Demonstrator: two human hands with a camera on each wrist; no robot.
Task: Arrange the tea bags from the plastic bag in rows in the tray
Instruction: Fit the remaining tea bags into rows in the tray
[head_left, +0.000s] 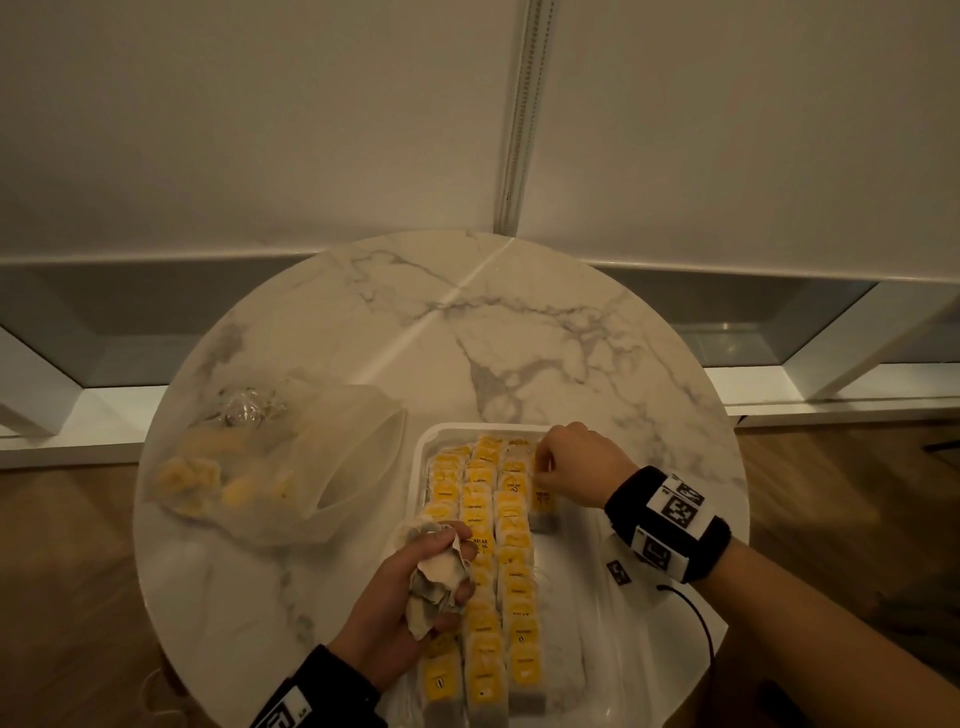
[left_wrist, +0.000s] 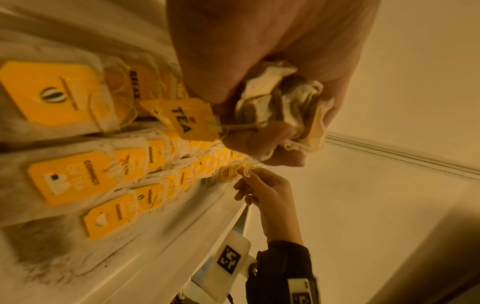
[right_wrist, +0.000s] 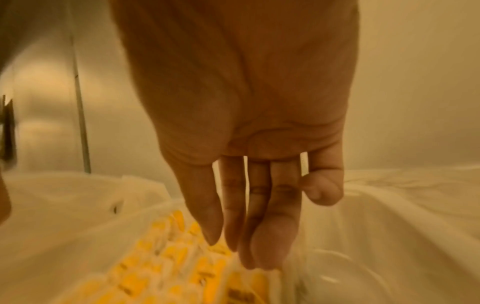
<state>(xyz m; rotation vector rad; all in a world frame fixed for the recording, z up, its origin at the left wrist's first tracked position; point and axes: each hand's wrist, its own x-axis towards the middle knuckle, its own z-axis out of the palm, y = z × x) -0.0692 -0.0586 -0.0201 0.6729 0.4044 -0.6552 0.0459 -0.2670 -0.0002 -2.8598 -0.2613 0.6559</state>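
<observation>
- head: white tray (head_left: 423, 457) at 6 o'clock on the marble table (head_left: 363, 312), three full rows of yellow-tagged tea bags (head_left: 483, 519). right hand (head_left: 571, 467) at the fourth row's far end; best set each bag flush beside its neighbour. plastic bag (head_left: 270, 457) at 9 o'clock.
- left wrist: left hand (left_wrist: 272, 92) curled tight round a crumpled bunch of bags (left_wrist: 280, 107), a "tea" tag dangling.
- right wrist: fingers (right_wrist: 270, 226) hang nearly straight; a pinch, cannot tell.

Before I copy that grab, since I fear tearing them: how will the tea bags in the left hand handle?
Probably soft and floppy: the tea bags crumple in the left hand. Likely light, several to one fist. Tag strings dangle and may snag.
</observation>
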